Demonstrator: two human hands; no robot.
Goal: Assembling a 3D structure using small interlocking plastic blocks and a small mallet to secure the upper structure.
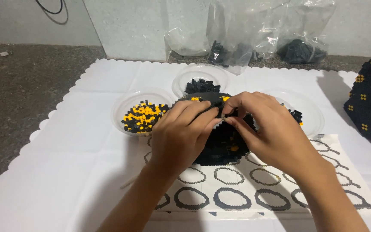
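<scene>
A rounded black model built of tiny bricks (222,148), with a few yellow spots, stands on a printed sheet (254,189) showing rows of ring outlines. My left hand (181,135) wraps over the model's left side, fingers curled on its top edge. My right hand (263,129) covers its right side, fingertips pinched together at the top of the model, close to the left fingertips. Any small brick between the fingers is hidden.
Clear plastic dishes hold small bricks: black and yellow ones at left (142,116), black ones behind (200,83), another dish at right (308,116). Plastic bags of black bricks (237,47) stand at the back. A black model with yellow squares (370,101) sits at far right. A white scalloped mat (65,163) covers the surface.
</scene>
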